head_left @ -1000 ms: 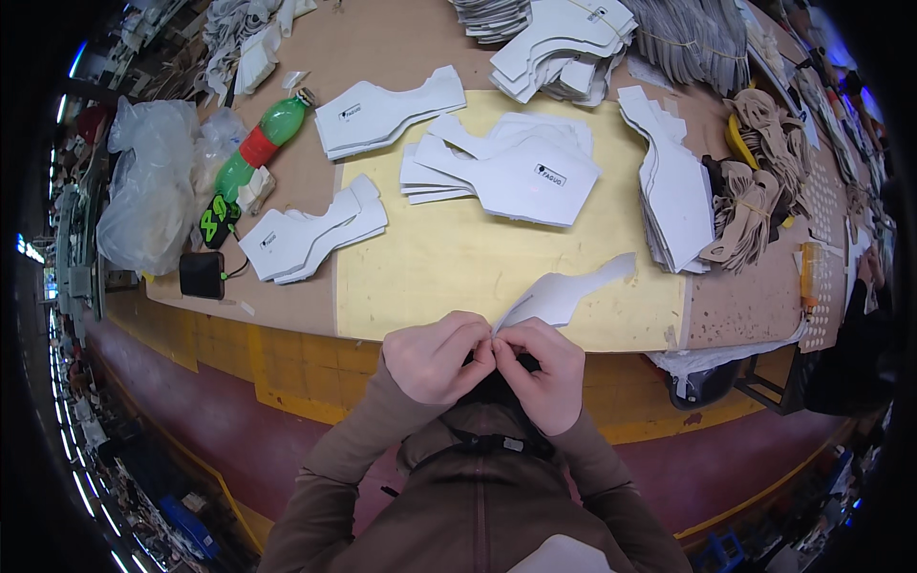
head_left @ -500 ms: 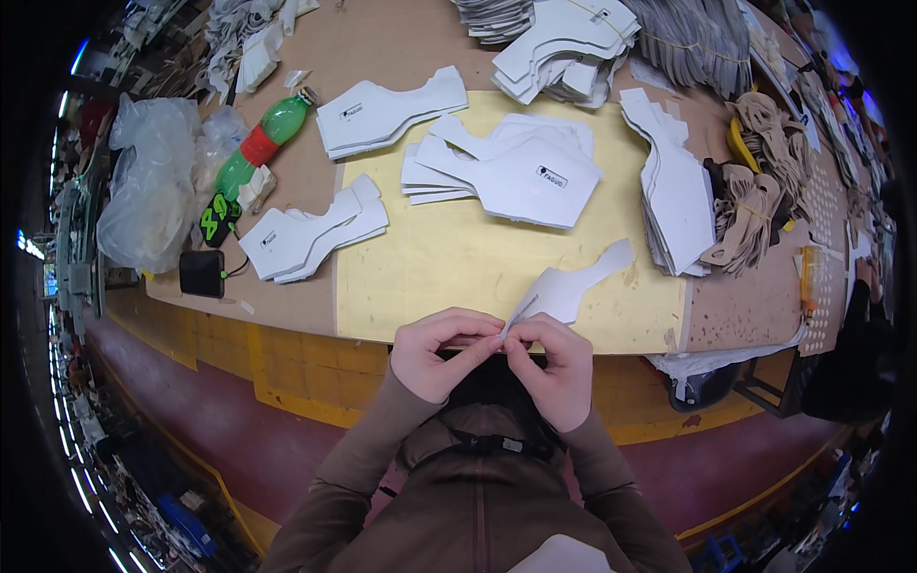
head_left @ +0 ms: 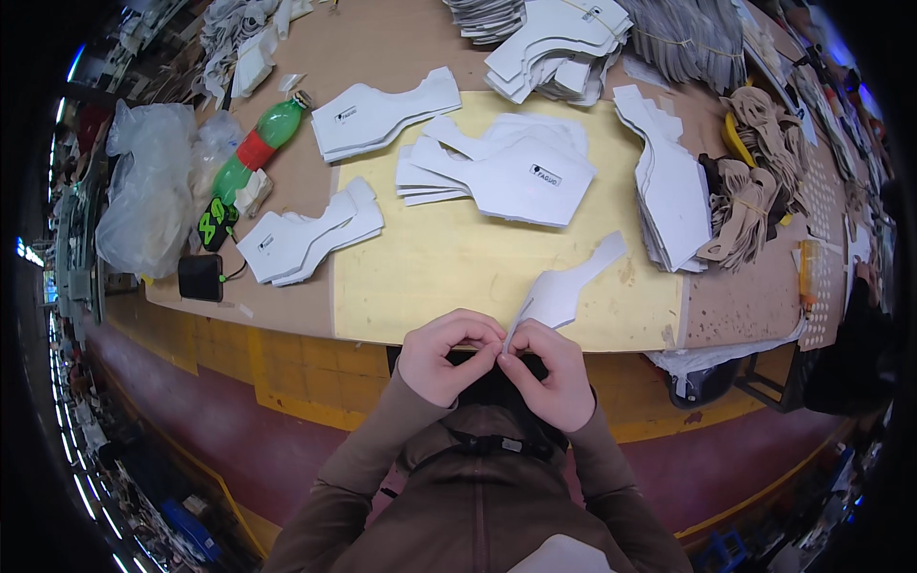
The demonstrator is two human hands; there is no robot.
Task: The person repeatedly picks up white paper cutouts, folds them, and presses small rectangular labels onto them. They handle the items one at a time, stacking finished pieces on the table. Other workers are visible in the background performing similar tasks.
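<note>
At the table's near edge, my left hand [head_left: 445, 361] and my right hand [head_left: 551, 380] meet fingertip to fingertip. Both pinch the near edge of a thin white cut-out piece [head_left: 564, 291], which is folded or bent upward there. Its narrow end points away to the right over the yellow sheet [head_left: 420, 277]. Farther off lies a fanned pile of similar white pieces [head_left: 530, 181], the top one bearing a small printed label. More white pieces are stacked at the left [head_left: 310, 234], the back left [head_left: 382, 113] and the right [head_left: 666, 181].
A green bottle [head_left: 277, 124] with a red label, clear plastic bags [head_left: 143, 191] and a black phone [head_left: 201, 277] lie on the left. Bundled beige pieces [head_left: 750, 205] sit at the right. Grey stacks [head_left: 688, 43] and white stacks [head_left: 554, 48] stand at the back.
The pinched edge of the white piece stands up slightly more between my fingertips. My hands have shifted only a little, and the view has moved slightly.
</note>
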